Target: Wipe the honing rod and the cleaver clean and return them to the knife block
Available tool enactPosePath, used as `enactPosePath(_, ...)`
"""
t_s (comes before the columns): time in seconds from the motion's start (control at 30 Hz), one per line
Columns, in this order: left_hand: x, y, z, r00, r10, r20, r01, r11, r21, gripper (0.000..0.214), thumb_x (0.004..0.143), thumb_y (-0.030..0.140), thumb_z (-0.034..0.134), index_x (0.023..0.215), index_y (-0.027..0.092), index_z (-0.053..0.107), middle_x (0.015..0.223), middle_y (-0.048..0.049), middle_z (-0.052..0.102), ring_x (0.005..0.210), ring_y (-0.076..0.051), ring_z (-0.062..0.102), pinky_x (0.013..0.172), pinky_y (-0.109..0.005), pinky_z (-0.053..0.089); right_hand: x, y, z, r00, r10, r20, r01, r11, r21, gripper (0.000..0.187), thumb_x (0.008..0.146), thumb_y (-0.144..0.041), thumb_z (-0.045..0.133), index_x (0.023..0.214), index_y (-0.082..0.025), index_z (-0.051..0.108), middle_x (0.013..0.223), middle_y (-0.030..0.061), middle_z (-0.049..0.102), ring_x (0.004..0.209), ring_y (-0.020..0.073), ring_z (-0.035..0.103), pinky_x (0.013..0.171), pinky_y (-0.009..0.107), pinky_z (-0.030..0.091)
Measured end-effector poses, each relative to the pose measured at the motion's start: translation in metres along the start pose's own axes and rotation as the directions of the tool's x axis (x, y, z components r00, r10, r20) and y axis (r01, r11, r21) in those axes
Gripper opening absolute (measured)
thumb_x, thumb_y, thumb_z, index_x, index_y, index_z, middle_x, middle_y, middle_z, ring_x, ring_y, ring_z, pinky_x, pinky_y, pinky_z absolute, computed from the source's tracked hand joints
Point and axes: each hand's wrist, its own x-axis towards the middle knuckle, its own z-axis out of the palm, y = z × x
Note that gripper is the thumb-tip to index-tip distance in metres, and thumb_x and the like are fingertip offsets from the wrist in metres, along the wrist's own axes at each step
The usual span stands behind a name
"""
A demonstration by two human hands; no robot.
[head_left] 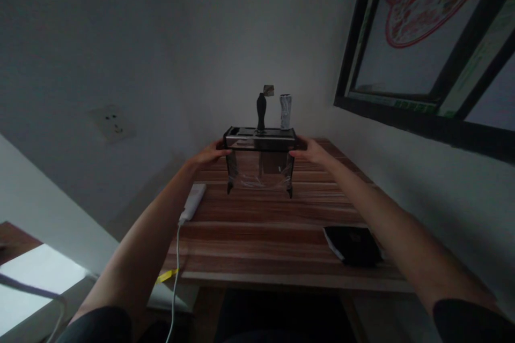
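Note:
Above the far part of the table, I hold a box-like device (260, 144) with a dark top, a silvery front strip and a see-through lower body with dark corner legs. A dark, rounded handle (261, 111) and a shiny silvery upright piece (285, 112) rise from its top. My left hand (209, 154) is closed on the device's left end, and my right hand (311, 151) grips the right end. Fingers behind the ends are partly hidden. What kind of device it is, I cannot make out in the dim light.
On the wood-striped table (257, 236) lie a white power strip (193, 202) with its cord at the left and a black pouch-like item (354, 245) at the right front. Walls rise behind and right. A wall socket (113, 122) and a large framed panel (402, 69) flank the table.

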Motion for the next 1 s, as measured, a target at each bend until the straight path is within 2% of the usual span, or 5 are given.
enactPosePath(0.13,-0.019,-0.009,-0.024,0.998,-0.063,-0.012,0.063,0.998,-0.002,0.057,0.059,0.03,0.083,0.112,0.016,0.066,0.12,-0.0116,0.066,0.116,-0.03,0.057,0.102,-0.042,0.041,0.01,0.006,0.026,0.998,-0.024,0.052,0.02,0.998,0.062,0.062,0.06,-0.03,0.082,0.117,-0.019,0.06,0.113,0.0092,0.068,0.1,0.0231,0.065,0.095,0.045,0.05)
enactPosePath(0.27,-0.034,-0.022,-0.037,0.994,-0.104,-0.021,0.104,0.995,-0.001,0.058,0.06,0.028,0.083,0.114,0.017,0.065,0.118,-0.0109,0.067,0.114,-0.029,0.059,0.101,-0.042,0.043,0.019,0.019,0.042,0.995,-0.026,0.096,0.015,0.993,0.117,0.07,0.057,-0.028,0.083,0.121,-0.019,0.057,0.113,0.009,0.068,0.098,0.0224,0.065,0.094,0.043,0.051)
enactPosePath(0.53,-0.041,-0.033,-0.047,0.987,-0.157,-0.021,0.157,0.988,0.004,0.058,0.06,0.03,0.082,0.114,0.018,0.065,0.114,-0.0102,0.069,0.114,-0.029,0.06,0.099,-0.038,0.046,0.033,0.04,0.057,0.995,0.007,0.103,-0.023,0.986,0.163,0.076,0.052,-0.028,0.086,0.122,-0.02,0.057,0.116,0.0094,0.067,0.099,0.0224,0.066,0.095,0.043,0.05)
enactPosePath(0.77,-0.042,-0.033,-0.058,0.982,-0.189,-0.011,0.189,0.982,0.011,0.058,0.059,0.029,0.083,0.113,0.018,0.066,0.109,-0.01,0.071,0.113,-0.03,0.06,0.099,-0.039,0.046,0.038,0.049,0.067,0.993,0.025,0.114,-0.046,0.98,0.192,0.077,0.051,-0.03,0.086,0.121,-0.019,0.057,0.115,0.0104,0.067,0.101,0.023,0.065,0.095,0.043,0.049)
enactPosePath(1.0,-0.05,-0.028,-0.059,0.98,-0.195,-0.035,0.195,0.981,-0.004,0.059,0.059,0.027,0.083,0.114,0.02,0.065,0.116,-0.0088,0.069,0.117,-0.029,0.058,0.105,-0.04,0.04,0.043,0.053,0.078,0.99,0.035,0.134,-0.062,0.976,0.209,0.075,0.051,-0.028,0.086,0.119,-0.017,0.058,0.111,0.0099,0.068,0.1,0.0224,0.065,0.095,0.043,0.049)
